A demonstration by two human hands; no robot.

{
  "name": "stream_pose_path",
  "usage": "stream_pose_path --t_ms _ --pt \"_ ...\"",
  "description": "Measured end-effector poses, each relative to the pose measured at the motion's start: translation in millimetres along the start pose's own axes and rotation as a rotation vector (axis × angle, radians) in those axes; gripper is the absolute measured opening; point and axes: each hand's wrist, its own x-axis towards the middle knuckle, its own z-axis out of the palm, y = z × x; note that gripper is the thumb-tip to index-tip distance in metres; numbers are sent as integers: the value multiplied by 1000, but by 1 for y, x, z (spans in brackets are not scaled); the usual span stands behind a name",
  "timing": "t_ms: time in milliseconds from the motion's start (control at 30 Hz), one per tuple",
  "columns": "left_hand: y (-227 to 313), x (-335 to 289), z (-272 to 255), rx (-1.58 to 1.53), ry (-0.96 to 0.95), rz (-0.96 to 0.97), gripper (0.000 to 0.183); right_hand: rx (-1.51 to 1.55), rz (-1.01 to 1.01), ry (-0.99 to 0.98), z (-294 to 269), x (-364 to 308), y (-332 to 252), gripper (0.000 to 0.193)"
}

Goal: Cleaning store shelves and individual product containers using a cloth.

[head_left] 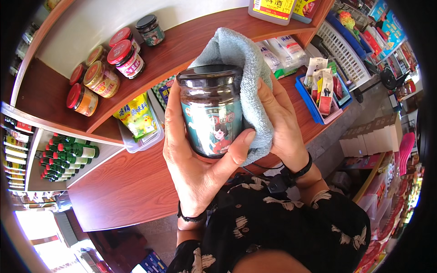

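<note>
My left hand (191,168) is wrapped round a glass sauce jar (210,116) with a black lid and a teal picture label. The jar is nearly upright, held up in front of my chest above the wooden counter. A grey-blue terry cloth (255,68) drapes along the jar's right side and rises past its lid. My right hand (284,120) grips the cloth and presses it against the jar; some of its fingers are hidden behind the cloth.
A wooden shelf (182,48) beyond holds several red- and gold-lidded jars (120,59) and a black-lidded jar (150,31). Below stands a clear bin (157,136) with a yellow seasoning bag (136,118). A blue tray (302,95) of packets sits right; green bottles (68,157) lie stacked left.
</note>
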Motion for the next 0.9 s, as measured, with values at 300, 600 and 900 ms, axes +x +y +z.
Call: stream_pose_path --t_ms 300,600,900 --pt "2 0 0 -426 40 -153 94 -147 17 10 5 8 -2 38" --pt "-3 3 -20 -590 101 -242 87 -723 -356 -38 -1 61 25 33" --pt "-8 -2 -18 -575 -93 -229 90 -1642 -675 -332 -48 130 108 47"
